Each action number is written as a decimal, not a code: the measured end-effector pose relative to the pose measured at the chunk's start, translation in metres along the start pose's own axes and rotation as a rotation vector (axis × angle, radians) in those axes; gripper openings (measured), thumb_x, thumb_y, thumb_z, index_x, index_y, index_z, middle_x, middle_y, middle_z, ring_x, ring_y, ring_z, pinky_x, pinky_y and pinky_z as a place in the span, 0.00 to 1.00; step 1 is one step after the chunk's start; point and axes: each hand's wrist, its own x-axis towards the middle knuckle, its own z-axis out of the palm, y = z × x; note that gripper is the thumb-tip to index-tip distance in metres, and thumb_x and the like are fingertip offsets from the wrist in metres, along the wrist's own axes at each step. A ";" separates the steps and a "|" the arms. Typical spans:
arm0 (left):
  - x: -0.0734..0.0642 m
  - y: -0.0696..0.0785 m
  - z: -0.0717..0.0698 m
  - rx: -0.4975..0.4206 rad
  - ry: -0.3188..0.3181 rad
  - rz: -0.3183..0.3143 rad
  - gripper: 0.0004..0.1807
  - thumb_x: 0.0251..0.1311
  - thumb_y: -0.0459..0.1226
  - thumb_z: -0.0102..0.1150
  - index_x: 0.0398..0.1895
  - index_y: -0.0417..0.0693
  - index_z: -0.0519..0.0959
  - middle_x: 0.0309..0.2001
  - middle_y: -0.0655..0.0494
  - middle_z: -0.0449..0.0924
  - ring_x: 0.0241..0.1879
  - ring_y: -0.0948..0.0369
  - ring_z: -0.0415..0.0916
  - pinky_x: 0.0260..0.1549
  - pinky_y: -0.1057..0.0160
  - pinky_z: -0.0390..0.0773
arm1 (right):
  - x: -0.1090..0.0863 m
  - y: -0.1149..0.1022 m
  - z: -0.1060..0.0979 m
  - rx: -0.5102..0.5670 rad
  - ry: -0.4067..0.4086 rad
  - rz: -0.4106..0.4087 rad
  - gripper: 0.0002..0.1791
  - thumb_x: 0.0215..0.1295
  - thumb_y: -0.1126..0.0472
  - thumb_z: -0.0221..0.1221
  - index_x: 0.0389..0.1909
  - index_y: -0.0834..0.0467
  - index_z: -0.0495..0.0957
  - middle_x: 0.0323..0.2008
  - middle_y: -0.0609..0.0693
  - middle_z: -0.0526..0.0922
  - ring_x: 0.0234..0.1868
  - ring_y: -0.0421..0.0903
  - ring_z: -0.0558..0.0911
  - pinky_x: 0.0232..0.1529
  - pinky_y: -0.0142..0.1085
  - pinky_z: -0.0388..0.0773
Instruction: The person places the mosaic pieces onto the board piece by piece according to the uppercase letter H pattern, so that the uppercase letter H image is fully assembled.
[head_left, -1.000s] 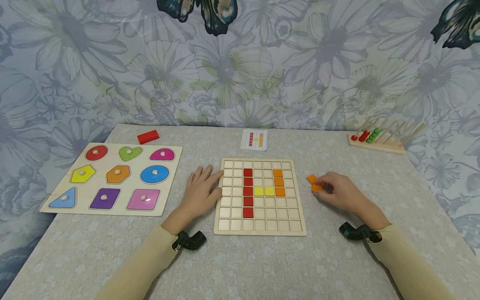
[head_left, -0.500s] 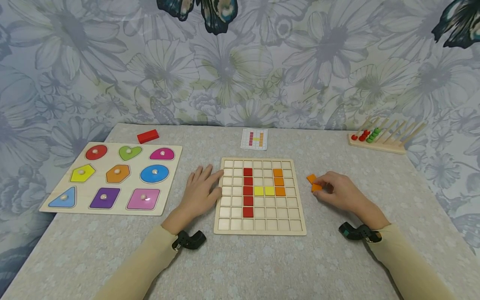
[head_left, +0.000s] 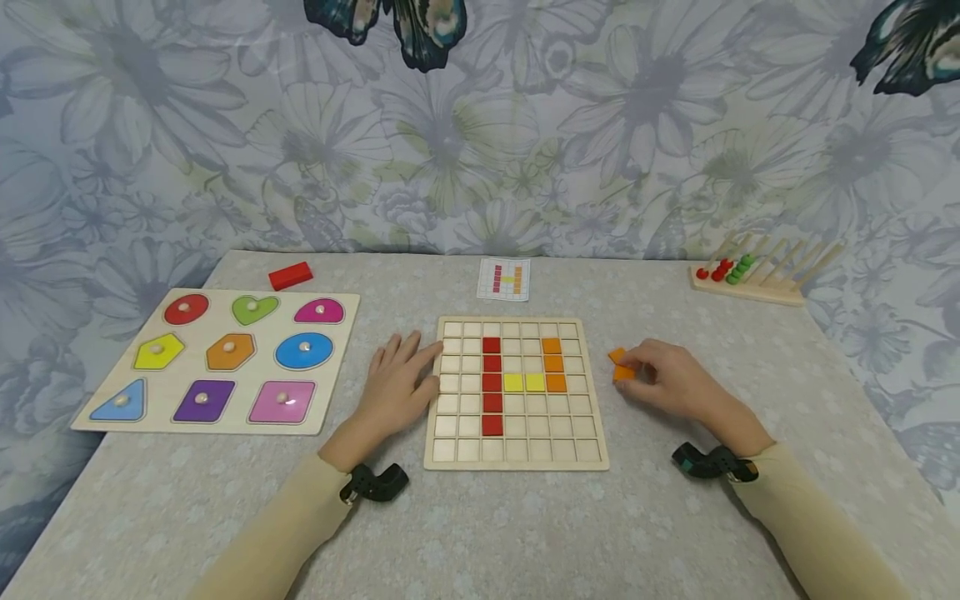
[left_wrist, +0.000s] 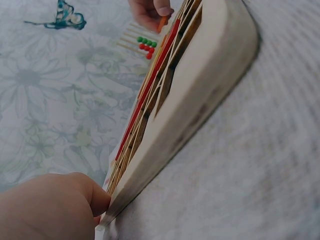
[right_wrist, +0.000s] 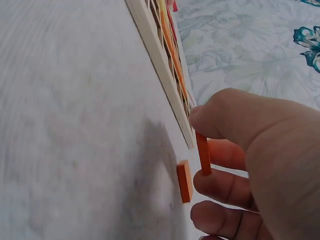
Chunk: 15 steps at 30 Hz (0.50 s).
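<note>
In the head view a wooden grid board (head_left: pixel 517 463) lies in the middle of the table. Its cells hold a column of red tiles (head_left: pixel 492 362), two yellow tiles (head_left: pixel 523 382) and a shorter column of orange tiles (head_left: pixel 552 363). My left hand (head_left: pixel 394 387) rests flat at the board's left edge, fingers spread and thumb touching the frame. Right of the board, my right hand (head_left: pixel 670 379) pinches one orange tile (right_wrist: pixel 203 154) between thumb and fingers, seen edge-on in the right wrist view. A second orange tile (right_wrist: pixel 184 181) lies on the table just beside it.
A pattern card (head_left: pixel 503 279) lies behind the board. To the left is a shape puzzle (head_left: pixel 262 429) with knobbed pieces, a red block (head_left: pixel 291 276) behind it. A bead rack (head_left: pixel 750 289) with red and green beads stands at the back right.
The head view has shifted slightly. My right hand, with the pinched orange tile, has moved a little to the left toward the board. My left hand stays at the board's edge.
</note>
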 end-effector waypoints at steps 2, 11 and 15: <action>0.000 -0.001 0.000 0.000 0.002 0.002 0.31 0.67 0.41 0.47 0.74 0.47 0.70 0.78 0.34 0.56 0.79 0.31 0.44 0.73 0.27 0.43 | 0.004 -0.004 0.000 0.009 -0.021 -0.002 0.13 0.57 0.63 0.71 0.43 0.61 0.87 0.31 0.47 0.82 0.27 0.35 0.70 0.29 0.30 0.70; 0.000 -0.001 0.000 -0.003 -0.008 -0.006 0.31 0.68 0.41 0.47 0.74 0.48 0.70 0.79 0.34 0.55 0.80 0.32 0.43 0.73 0.27 0.42 | 0.021 -0.025 0.005 0.013 -0.106 -0.003 0.13 0.58 0.61 0.70 0.44 0.57 0.87 0.31 0.45 0.81 0.29 0.37 0.71 0.31 0.30 0.71; 0.000 0.000 -0.001 -0.005 -0.007 -0.004 0.31 0.68 0.41 0.47 0.74 0.48 0.70 0.79 0.34 0.55 0.80 0.32 0.43 0.73 0.27 0.42 | 0.026 -0.033 0.006 0.012 -0.116 -0.025 0.13 0.58 0.59 0.71 0.44 0.57 0.87 0.32 0.45 0.81 0.29 0.37 0.71 0.31 0.30 0.70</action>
